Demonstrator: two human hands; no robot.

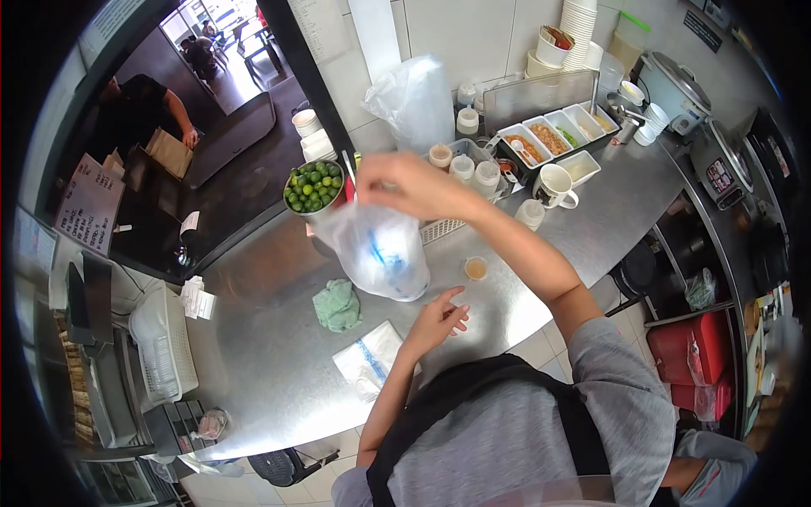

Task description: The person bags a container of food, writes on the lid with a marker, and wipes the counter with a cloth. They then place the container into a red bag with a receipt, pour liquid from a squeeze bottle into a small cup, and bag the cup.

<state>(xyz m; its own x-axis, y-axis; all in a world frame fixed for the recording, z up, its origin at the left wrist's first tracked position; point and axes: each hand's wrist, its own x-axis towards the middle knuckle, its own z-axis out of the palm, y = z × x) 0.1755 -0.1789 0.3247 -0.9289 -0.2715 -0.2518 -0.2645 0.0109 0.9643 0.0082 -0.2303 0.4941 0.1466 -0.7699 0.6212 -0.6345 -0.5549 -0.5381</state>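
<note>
My right hand (405,184) is raised over the counter, its fingers closed at the top of a white translucent plastic bag (380,253) with blue print. The bag hangs full and rounded; its contents are hidden. Low over the steel counter (262,338), my left hand (437,319) has its fingers apart and holds nothing. Just beyond those fingertips stands a small clear cup of tan sauce (476,269). A flat stack of plastic bags (369,359) lies to the left of my left forearm, with a crumpled green cloth (338,306) behind it.
A bowl of small green limes (314,188) stands behind the bag. Squeeze bottles (486,177), a mug (555,186) and a topping tray (549,139) line the back right. Across the pass-through, a person's arm (179,114) is near a brown paper bag (169,152).
</note>
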